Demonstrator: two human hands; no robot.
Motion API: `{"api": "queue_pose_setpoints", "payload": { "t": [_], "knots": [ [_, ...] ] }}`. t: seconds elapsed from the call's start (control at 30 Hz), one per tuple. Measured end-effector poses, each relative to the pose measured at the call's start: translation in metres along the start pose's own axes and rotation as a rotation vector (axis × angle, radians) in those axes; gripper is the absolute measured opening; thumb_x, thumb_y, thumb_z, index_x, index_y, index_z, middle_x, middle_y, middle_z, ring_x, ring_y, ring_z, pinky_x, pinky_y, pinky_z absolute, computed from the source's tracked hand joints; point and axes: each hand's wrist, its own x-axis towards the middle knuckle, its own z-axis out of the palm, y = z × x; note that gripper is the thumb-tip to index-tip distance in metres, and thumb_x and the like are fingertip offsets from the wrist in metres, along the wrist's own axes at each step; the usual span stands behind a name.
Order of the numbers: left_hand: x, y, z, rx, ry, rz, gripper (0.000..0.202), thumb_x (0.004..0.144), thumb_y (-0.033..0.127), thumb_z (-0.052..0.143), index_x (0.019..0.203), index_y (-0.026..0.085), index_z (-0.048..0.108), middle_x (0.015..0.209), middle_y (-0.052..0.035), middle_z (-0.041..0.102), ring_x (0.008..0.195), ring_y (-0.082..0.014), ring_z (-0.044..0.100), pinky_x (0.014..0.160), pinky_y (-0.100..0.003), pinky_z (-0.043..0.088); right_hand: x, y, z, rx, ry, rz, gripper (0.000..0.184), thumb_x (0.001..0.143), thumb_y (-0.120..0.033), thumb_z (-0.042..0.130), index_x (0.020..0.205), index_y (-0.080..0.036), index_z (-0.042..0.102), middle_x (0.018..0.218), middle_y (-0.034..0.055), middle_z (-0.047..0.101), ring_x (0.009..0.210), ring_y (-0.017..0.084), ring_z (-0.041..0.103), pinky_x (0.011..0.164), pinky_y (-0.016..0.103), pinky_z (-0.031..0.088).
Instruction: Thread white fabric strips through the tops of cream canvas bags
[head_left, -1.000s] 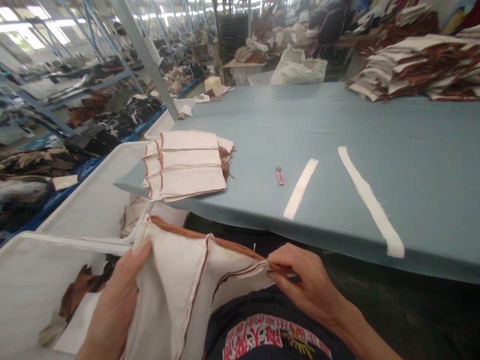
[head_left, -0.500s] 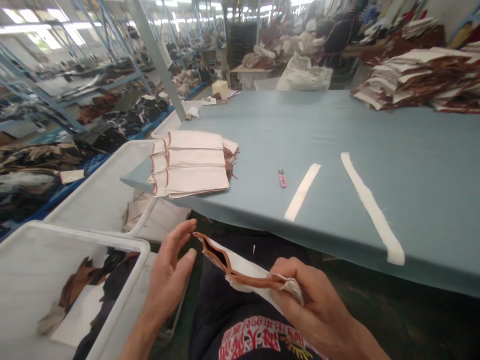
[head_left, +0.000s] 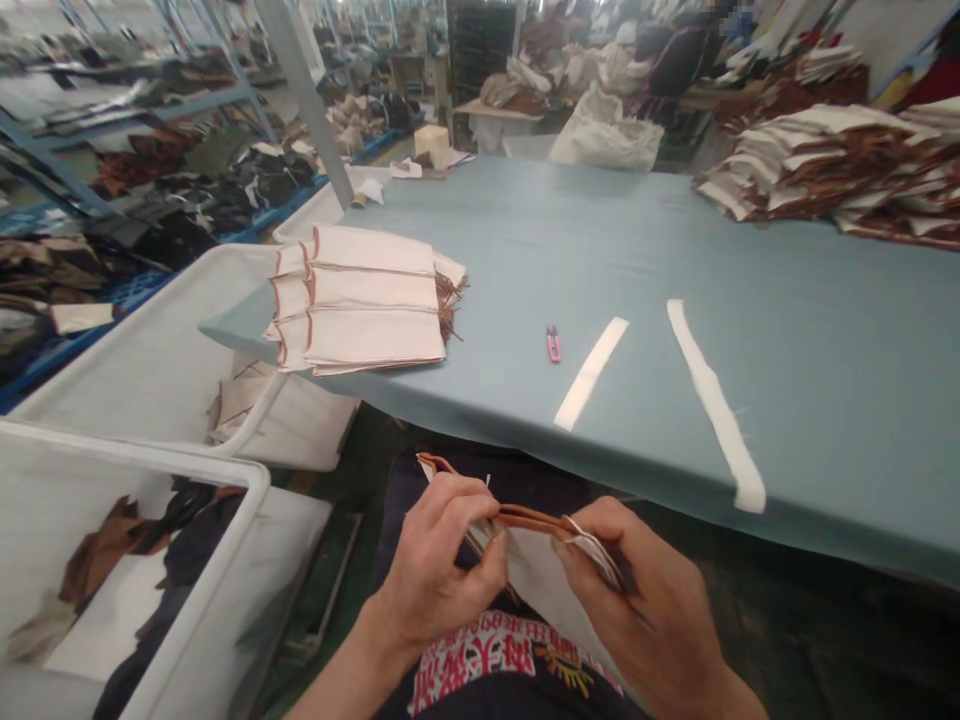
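Note:
A cream cloth bag with brown trim (head_left: 534, 560) lies folded over my lap, below the table's near edge. My left hand (head_left: 439, 565) pinches its brown-edged rim from the left, fingers curled. The bag's right end is clamped in my right hand (head_left: 637, 590), with a small white tag sticking out between the fingers. On the blue-grey table (head_left: 825, 330) a stack of folded cream bags (head_left: 360, 300) sits at the near left corner. Small pink thread snips (head_left: 553, 343) lie on the table beyond my hands.
Two white cloth strips (head_left: 589, 372) (head_left: 712, 400) lie on the table. Piles of cream and brown pieces (head_left: 825, 160) sit at the far right. White bins stand at my left, the near one (head_left: 172, 560) holding dark and brown scraps, another (head_left: 150, 340) behind it. Metal shelving with fabric fills the left.
The bag went from spread open between both hands to folded narrow. My left hand let go, opened, then came back and pinched the rim. The right hand kept its hold.

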Motion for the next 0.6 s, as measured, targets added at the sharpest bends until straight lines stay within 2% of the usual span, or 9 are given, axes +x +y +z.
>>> {"api": "queue_pose_setpoints", "payload": {
  "t": [0.13, 0.23, 0.33, 0.43, 0.53, 0.6],
  "knots": [
    [-0.007, -0.003, 0.005, 0.025, -0.028, -0.081, 0.018, 0.087, 0.006, 0.06, 0.094, 0.022, 0.058, 0.092, -0.0055, 0.066, 0.086, -0.0181, 0.065, 0.077, -0.031, 0.057, 0.001, 0.004, 0.011, -0.028, 0.002, 0.032, 0.01, 0.095, -0.018, 0.06, 0.088, -0.026, 0.058, 0.073, -0.0034, 0.065, 0.058, 0.013, 0.062, 0.056, 0.021, 0.047],
    [-0.012, -0.007, 0.003, -0.047, -0.102, -0.115, 0.016, 0.089, 0.005, 0.059, 0.089, 0.021, 0.056, 0.089, -0.0037, 0.066, 0.085, -0.017, 0.063, 0.077, -0.029, 0.054, 0.001, 0.007, 0.016, -0.013, -0.005, 0.057, 0.011, 0.094, -0.017, 0.06, 0.087, -0.025, 0.058, 0.074, -0.0028, 0.065, 0.059, 0.013, 0.061, 0.057, 0.022, 0.047],
    [-0.01, -0.006, -0.005, -0.22, -0.274, -0.312, 0.014, 0.088, 0.007, 0.057, 0.088, 0.021, 0.056, 0.086, -0.0005, 0.068, 0.081, -0.0153, 0.063, 0.076, -0.027, 0.051, 0.002, 0.008, 0.018, 0.045, -0.089, 0.133, 0.012, 0.092, -0.017, 0.061, 0.083, -0.024, 0.058, 0.07, -0.0038, 0.061, 0.056, 0.012, 0.056, 0.055, 0.023, 0.043],
    [0.001, 0.001, -0.014, -0.346, -0.477, -0.507, 0.015, 0.083, 0.008, 0.055, 0.09, 0.02, 0.061, 0.086, 0.0013, 0.067, 0.078, -0.0141, 0.061, 0.074, -0.026, 0.047, 0.005, 0.008, 0.02, 0.154, -0.249, 0.282, 0.011, 0.089, -0.016, 0.062, 0.081, -0.023, 0.059, 0.066, -0.0049, 0.058, 0.055, 0.012, 0.053, 0.052, 0.023, 0.04],
    [0.017, 0.008, -0.018, -0.407, -0.587, -0.552, 0.019, 0.079, 0.006, 0.051, 0.088, 0.019, 0.061, 0.089, 0.0007, 0.066, 0.083, -0.0152, 0.059, 0.077, -0.027, 0.044, 0.011, 0.005, 0.02, 0.267, -0.351, 0.418, 0.005, 0.088, -0.02, 0.064, 0.086, -0.022, 0.06, 0.068, -0.0047, 0.058, 0.057, 0.012, 0.052, 0.051, 0.023, 0.038],
    [0.025, 0.01, -0.018, -0.417, -0.613, -0.555, 0.019, 0.079, 0.006, 0.048, 0.087, 0.019, 0.059, 0.089, 0.0006, 0.063, 0.084, -0.0155, 0.056, 0.076, -0.027, 0.041, 0.015, 0.002, 0.019, 0.312, -0.372, 0.457, 0.006, 0.087, -0.021, 0.065, 0.09, -0.022, 0.06, 0.071, -0.0041, 0.059, 0.061, 0.012, 0.052, 0.054, 0.023, 0.039]
  ]
}}
